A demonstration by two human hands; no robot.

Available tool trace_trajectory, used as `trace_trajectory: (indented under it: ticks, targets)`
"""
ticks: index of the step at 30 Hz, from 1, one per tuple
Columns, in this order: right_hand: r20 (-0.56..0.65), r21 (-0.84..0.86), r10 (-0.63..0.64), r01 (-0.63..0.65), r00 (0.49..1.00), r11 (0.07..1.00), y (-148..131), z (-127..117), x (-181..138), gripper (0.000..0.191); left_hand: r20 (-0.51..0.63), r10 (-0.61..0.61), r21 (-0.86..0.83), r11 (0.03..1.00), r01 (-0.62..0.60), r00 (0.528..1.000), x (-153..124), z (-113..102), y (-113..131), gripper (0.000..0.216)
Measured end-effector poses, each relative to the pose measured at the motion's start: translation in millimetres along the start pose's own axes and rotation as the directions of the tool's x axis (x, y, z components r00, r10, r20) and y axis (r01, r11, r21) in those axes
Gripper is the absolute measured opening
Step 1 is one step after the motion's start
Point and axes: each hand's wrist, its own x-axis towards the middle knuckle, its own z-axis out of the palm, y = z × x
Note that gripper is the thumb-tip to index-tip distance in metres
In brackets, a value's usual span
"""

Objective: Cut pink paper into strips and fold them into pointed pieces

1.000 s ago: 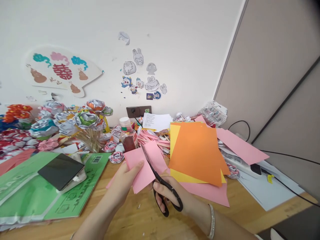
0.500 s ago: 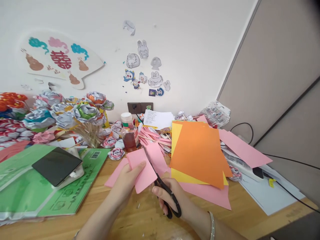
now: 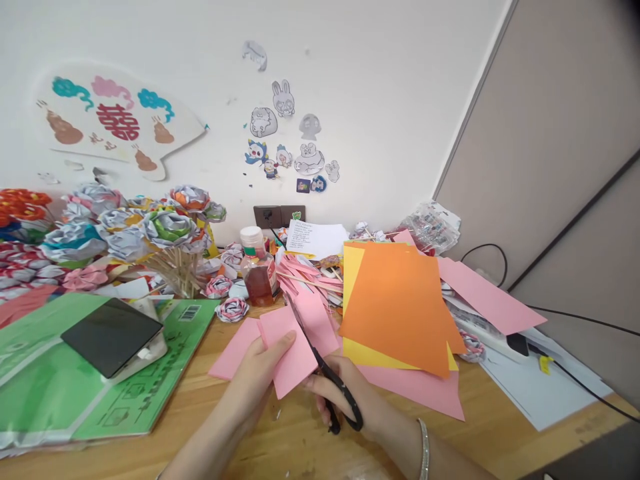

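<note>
My left hand (image 3: 261, 370) pinches a folded piece of pink paper (image 3: 291, 353), thumb on top, a little above the table. My right hand (image 3: 345, 393) has its fingers through the handles of black scissors (image 3: 320, 360). The blades lie along the right edge of the pink paper, pointing away from me. Whether they are cutting into it at this instant I cannot tell. Another pink piece (image 3: 320, 320) is just right of the blades, and more pink paper (image 3: 233, 353) lies flat beneath my left hand.
Orange sheets (image 3: 395, 307) over yellow paper lie to the right. A green packet (image 3: 115, 400) with a dark phone-like device (image 3: 113, 337) on it sits left. Behind stand a bottle of reddish liquid (image 3: 259, 273) and paper flowers (image 3: 173, 230). A black cable (image 3: 575, 383) crosses the right side.
The held pink paper has tipped slightly, its lower edge now nearer me. The scissor handles look closer together than before. The whole view has shifted slightly.
</note>
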Motion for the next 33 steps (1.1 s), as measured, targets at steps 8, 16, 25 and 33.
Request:
trace_trajectory:
  ticks: [8, 16, 25, 33]
  targets:
    - [-0.029, -0.042, -0.048, 0.046, 0.998, 0.998, -4.8, -3.4, -0.2, 0.027, -0.054, 0.010, 0.087, 0.996, -0.005, 0.999, -2.9, 1.9, 4.3, 0.044]
    - [-0.158, -0.237, -0.136, 0.096, 0.978, 0.967, -7.4, 3.2, 4.8, 0.024, -0.302, 0.247, 0.305, 0.940, -0.152, 0.921, -3.5, -5.7, 10.2, 0.043]
    - [0.099, -0.064, -0.221, 0.228, 0.970, 0.972, -35.3, -1.7, -13.0, 0.022, -0.173, 0.429, 0.568, 0.779, -0.265, 0.887, -14.5, -9.2, 20.0, 0.032]
    - [0.067, -0.107, -0.198, 0.204, 0.978, 0.973, -28.5, -2.9, -10.2, 0.011, -0.209, 0.504, 0.521, 0.782, -0.341, 0.838, -25.9, -3.5, 15.2, 0.030]
